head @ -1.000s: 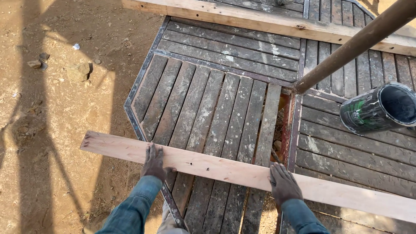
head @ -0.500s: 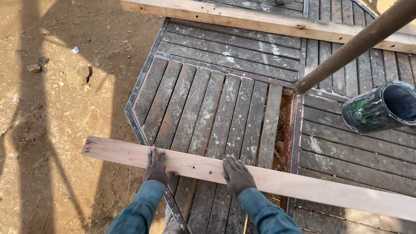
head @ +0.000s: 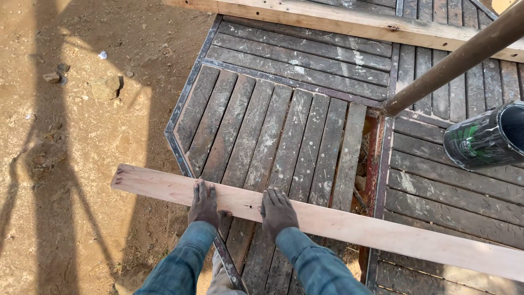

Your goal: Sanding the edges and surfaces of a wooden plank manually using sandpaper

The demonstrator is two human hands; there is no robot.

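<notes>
The left hand (head: 204, 205) and right hand (head: 277, 212) are pressed flat, fingers extended, side by side on a pale plank (head: 338, 221); nothing is gripped. The plank is laid across a slatted deck (head: 284, 125), one end over dirt (head: 71, 164). A dark can (head: 483, 139) lies well apart.

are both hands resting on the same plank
Yes, the left hand and right hand lie flat, side by side, on the pale plank.
</notes>
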